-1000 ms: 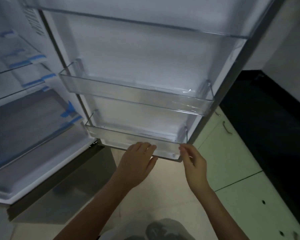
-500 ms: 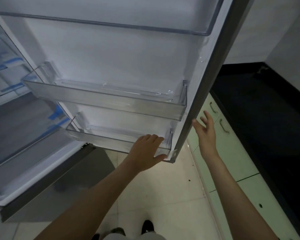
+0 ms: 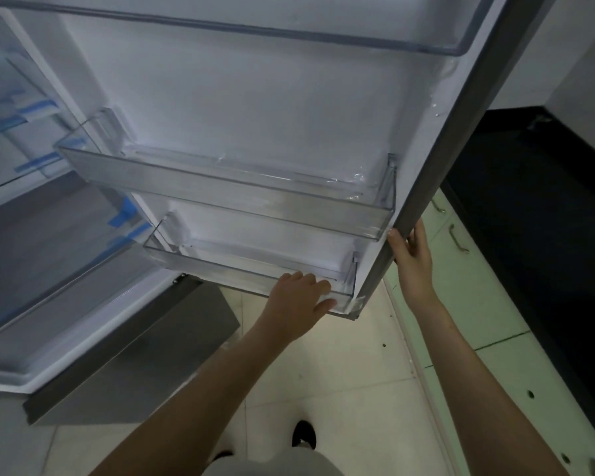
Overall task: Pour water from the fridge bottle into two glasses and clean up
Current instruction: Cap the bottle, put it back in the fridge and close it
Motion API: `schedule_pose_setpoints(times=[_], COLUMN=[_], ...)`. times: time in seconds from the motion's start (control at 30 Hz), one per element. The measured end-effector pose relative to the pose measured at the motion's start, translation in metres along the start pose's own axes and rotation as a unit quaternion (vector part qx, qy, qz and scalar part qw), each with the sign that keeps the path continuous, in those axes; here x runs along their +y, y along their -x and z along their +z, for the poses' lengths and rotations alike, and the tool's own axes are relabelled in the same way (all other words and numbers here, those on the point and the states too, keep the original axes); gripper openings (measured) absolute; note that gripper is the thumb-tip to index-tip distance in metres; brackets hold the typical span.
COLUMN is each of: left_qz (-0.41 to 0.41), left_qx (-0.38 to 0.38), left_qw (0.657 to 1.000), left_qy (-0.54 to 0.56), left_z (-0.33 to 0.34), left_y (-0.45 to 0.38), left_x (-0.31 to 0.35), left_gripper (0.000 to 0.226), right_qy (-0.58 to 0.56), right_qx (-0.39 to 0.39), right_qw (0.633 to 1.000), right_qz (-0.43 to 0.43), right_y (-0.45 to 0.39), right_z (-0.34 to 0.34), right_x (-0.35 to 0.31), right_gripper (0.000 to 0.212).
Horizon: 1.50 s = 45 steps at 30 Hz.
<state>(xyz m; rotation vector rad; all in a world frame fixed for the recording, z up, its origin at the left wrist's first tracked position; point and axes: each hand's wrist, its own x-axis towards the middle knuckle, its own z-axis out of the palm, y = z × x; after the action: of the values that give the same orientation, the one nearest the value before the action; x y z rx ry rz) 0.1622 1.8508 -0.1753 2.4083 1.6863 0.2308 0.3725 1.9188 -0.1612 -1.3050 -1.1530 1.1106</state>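
Note:
The fridge door [image 3: 437, 187] stands open in front of me, its inner side facing me. Its clear door bins hold nothing: a middle bin [image 3: 220, 197] and a lowest bin [image 3: 241, 269]. My left hand [image 3: 298, 304] rests with straight fingers on the front of the lowest bin, near its right end. My right hand [image 3: 411, 259] grips the door's grey outer edge, thumb on the inner side and fingers round the outside. No bottle and no glasses are in view.
The fridge's inside [image 3: 31, 235] with glass shelves and blue tape lies at the left. A dark countertop [image 3: 547, 235] over pale green cabinets [image 3: 478, 321] with metal handles runs along the right. Tiled floor [image 3: 340, 389] and my shoe are below.
My right hand has moved from the air beside the door onto its outer edge and now grips it. My left hand stays on the lowest bin.

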Motion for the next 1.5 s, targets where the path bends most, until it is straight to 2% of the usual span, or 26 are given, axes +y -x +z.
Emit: schedule_pose_setpoints(times=[0.33,0.63,0.8,0.93,1.2,1.3,1.43,1.5], left_qz=[0.05,0.112,0.157,0.187,0.18,0.167,0.15,0.134], left_qx=[-0.022,-0.028,-0.052,-0.046,-0.01,0.0,0.012,0.003], left_qw=[0.998,0.993,0.986,0.981,0.984,0.986,0.988,0.99], left_qy=[-0.027,-0.039,-0.021,-0.009,-0.011,-0.002,0.033,0.032], left_z=[-0.001,-0.011,-0.025,-0.027,-0.029,-0.03,-0.033,-0.035], left_y=[0.056,0.122,0.161,0.197,0.257,0.277,0.301,0.312], left_x=[-0.019,-0.045,-0.062,-0.068,-0.091,-0.103,-0.117,-0.125], left_gripper=[0.038,0.044,0.046,0.045,0.041,0.041,0.033,0.031], right_qy=[0.019,0.047,0.051,0.067,0.083,0.103,0.107,0.105], right_qx=[0.075,0.144,0.185,0.223,0.238,0.223,0.168,0.175], right_qw=[0.997,0.989,0.981,0.973,0.968,0.969,0.975,0.972], right_qz=[0.002,-0.005,-0.003,-0.008,-0.012,-0.042,-0.099,-0.112], right_y=[0.084,0.176,0.227,0.267,0.333,0.348,0.36,0.368], right_z=[0.021,0.06,0.09,0.118,0.166,0.173,0.183,0.193], right_x=[0.0,-0.006,-0.004,-0.006,-0.013,-0.019,-0.029,-0.031], right_gripper=[0.087,0.075,0.08,0.071,0.071,0.064,0.067,0.066])
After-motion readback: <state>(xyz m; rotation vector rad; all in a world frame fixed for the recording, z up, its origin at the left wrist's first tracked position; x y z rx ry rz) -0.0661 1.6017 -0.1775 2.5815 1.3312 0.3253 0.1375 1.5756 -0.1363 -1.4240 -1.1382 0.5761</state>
